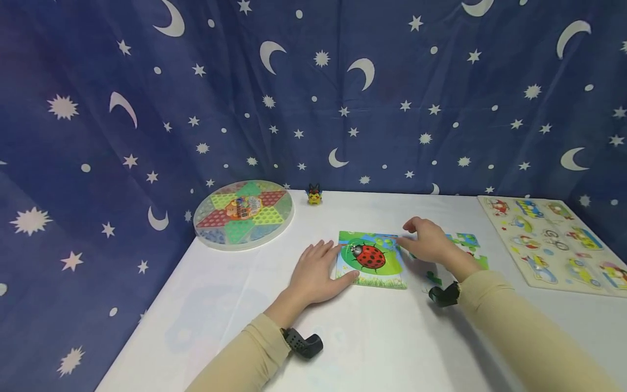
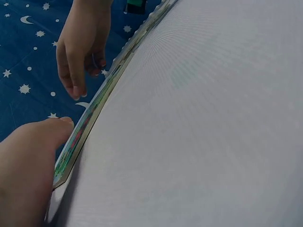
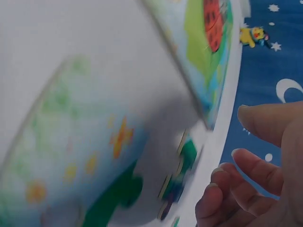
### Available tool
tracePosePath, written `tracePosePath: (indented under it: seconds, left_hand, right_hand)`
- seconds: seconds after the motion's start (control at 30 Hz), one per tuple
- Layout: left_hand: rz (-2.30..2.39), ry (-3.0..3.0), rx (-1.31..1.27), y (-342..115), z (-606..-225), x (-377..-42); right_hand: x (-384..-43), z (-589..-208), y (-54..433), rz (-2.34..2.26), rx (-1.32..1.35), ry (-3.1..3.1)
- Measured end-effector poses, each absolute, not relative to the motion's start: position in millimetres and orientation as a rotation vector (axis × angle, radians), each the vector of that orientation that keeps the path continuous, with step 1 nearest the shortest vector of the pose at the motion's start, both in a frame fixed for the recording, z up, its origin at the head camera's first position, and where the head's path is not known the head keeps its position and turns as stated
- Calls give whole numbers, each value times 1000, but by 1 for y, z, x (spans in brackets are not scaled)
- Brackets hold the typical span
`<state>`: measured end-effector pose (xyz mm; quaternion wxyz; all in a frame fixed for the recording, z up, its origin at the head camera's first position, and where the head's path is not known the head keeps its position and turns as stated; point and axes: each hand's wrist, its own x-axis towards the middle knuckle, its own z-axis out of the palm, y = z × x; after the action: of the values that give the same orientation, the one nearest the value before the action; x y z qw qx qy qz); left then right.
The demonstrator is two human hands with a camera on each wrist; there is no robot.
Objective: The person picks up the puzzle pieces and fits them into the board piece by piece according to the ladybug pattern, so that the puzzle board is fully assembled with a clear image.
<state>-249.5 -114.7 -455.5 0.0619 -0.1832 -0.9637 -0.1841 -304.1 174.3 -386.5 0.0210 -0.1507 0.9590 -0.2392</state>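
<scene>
A ladybug jigsaw puzzle (image 1: 369, 258) lies flat on the white table. My left hand (image 1: 315, 277) rests at its left side, fingers spread along the edge and thumb by the lower border. Over the puzzle's upper right corner hovers my right hand (image 1: 428, 242), its fingers loosely bent. In the right wrist view, that hand's thumb and fingers (image 3: 251, 175) are apart with nothing between them. Loose green puzzle pieces (image 1: 465, 239) lie right of the puzzle, partly hidden by the right hand and wrist. A small dark green piece (image 1: 433, 278) sits below that hand.
A round Chinese checkers board (image 1: 245, 215) lies at the back left. Near the curtain (image 1: 313, 109) stands a small yellow figure (image 1: 314, 195). On the far right is a wooden peg puzzle board (image 1: 553, 245) with pictures of vehicles. Each wrist carries a black camera.
</scene>
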Motion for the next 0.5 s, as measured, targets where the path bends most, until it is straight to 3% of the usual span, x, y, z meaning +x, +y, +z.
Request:
tracePosePath:
  seconds: [0.5]
  left_hand:
    - [-545, -2923, -559, -115, -455, -250]
  right_hand:
    - [-312, -378, 211, -709, -250, 2995]
